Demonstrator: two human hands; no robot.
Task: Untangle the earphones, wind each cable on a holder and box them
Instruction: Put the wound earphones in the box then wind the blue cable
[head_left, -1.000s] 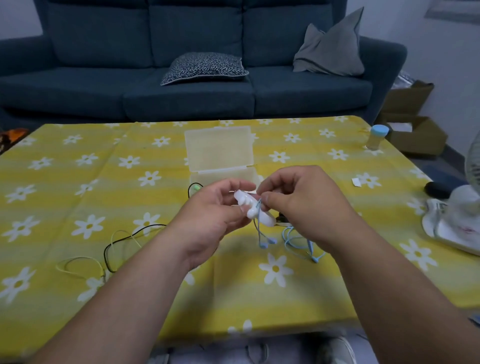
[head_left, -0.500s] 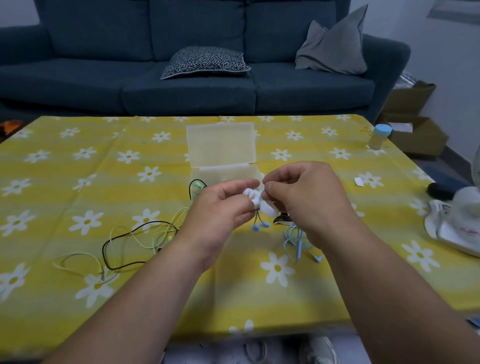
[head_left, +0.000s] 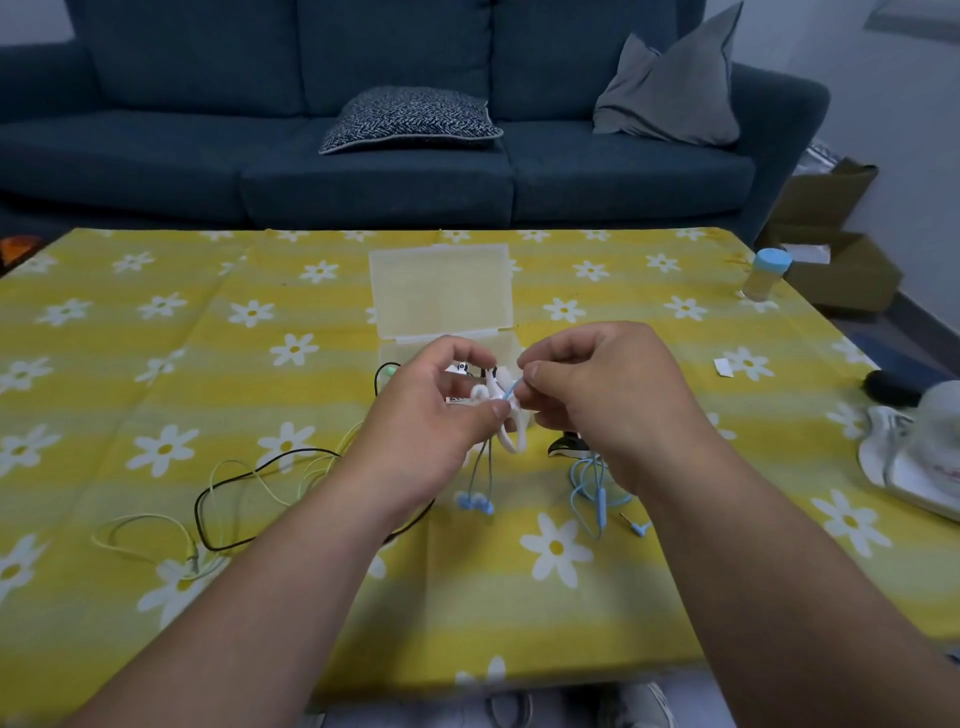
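Observation:
My left hand (head_left: 431, 415) grips a white cable holder (head_left: 511, 434) above the table's middle. My right hand (head_left: 597, 395) pinches the blue earphone cable (head_left: 511, 388) right at the holder. Two blue earbuds (head_left: 475, 503) dangle under the left hand. The rest of the blue cable (head_left: 592, 488) lies coiled on the cloth below my right wrist, its plug (head_left: 638, 527) beside it. A tangle of black and pale green earphone cables (head_left: 234, 483) lies to the left. The clear plastic box (head_left: 441, 296) stands open behind my hands, its tray partly hidden.
The table carries a yellow flowered cloth (head_left: 156, 322). A small jar with a blue lid (head_left: 768, 274) stands at the far right corner. A white fan base (head_left: 914, 457) and a black object (head_left: 891, 387) sit at the right edge. A blue sofa (head_left: 363, 156) lies beyond.
Both hands stayed together over the table's middle while the right fingers shifted on the blue cable at the holder. The blue earbuds hang a little lower under the left hand.

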